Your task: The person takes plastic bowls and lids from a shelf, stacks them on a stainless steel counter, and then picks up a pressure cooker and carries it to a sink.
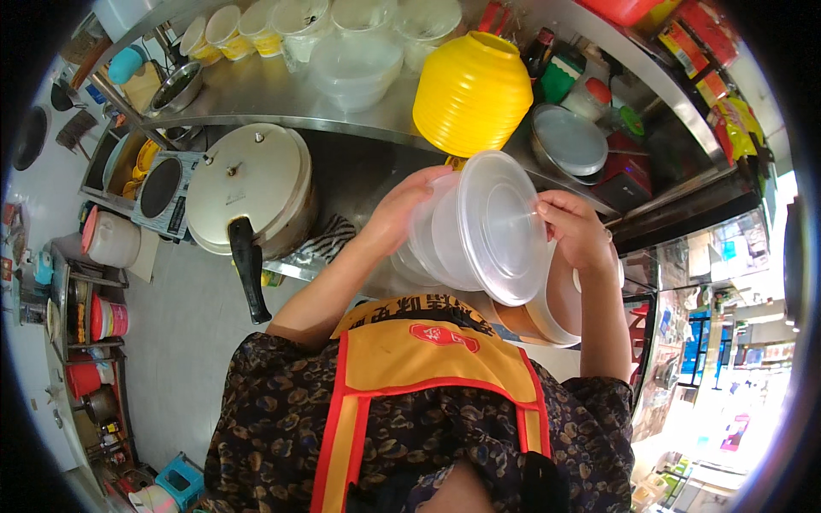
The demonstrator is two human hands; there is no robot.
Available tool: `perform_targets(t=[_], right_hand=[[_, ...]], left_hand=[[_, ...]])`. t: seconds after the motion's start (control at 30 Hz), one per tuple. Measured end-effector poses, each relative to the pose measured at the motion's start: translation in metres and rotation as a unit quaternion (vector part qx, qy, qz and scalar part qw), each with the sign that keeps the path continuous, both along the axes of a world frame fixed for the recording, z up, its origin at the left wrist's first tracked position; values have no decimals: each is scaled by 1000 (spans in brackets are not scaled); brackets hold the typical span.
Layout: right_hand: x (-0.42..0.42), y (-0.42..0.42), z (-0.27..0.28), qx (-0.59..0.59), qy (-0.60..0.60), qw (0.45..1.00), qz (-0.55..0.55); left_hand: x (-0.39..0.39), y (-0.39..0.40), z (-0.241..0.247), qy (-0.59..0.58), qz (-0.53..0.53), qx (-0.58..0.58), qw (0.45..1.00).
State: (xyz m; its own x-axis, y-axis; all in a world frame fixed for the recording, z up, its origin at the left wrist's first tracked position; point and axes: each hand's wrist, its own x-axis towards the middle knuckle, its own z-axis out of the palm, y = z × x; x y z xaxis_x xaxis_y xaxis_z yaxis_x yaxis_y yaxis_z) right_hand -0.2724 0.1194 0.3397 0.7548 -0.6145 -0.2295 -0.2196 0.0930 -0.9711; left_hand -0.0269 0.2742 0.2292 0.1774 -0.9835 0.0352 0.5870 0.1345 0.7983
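Observation:
A few translucent round plastic bowls (442, 237), tilted on their side and apparently nested, are in front of my chest. My left hand (401, 211) grips them from the left, its fingers partly hidden behind the plastic. On the right, the thumb and fingers of my right hand (571, 224) pinch the rim of the outermost round plastic piece (503, 231). Whether that piece is a lid or a bowl seen from its mouth, I cannot tell. Just beyond it, a stack of yellow ribbed bowls (474, 93) stands upside down on the steel shelf (250, 96).
A large pressure cooker (247, 186) stands left, its black handle (247, 269) pointing towards me. A striped cloth (330, 237) lies beside it. More clear plastic bowls (356, 70) and several paper cups (224, 32) line the shelf. Below my right hand is a tub (558, 308).

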Motion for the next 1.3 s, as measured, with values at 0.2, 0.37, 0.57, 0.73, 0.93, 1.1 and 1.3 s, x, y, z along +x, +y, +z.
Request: perform_targets(t=[0.2,0.37,0.57,0.73,0.93,1.1,1.3], right_hand=[[-7,-5,-6,39,-36,995,-87],[-11,-5,-5,36,-64,994,-84],[-4,-5,-1,52,-80,993,-73],[6,1,5,58,-68,994,-69],[19,42,35,2,-20,1000,-11],[27,71,53,-173,-16,984,46],[19,98,71,-310,-39,950,19]], left_hand=[[2,11,8,-48,63,-7,997],[9,20,16,-219,94,-5,971],[11,14,24,-302,80,1,950],[10,19,33,-271,137,14,953],[-2,32,81,-91,146,-109,979],[-19,55,97,102,-200,-36,974],[-21,81,119,-125,-218,-141,958]])
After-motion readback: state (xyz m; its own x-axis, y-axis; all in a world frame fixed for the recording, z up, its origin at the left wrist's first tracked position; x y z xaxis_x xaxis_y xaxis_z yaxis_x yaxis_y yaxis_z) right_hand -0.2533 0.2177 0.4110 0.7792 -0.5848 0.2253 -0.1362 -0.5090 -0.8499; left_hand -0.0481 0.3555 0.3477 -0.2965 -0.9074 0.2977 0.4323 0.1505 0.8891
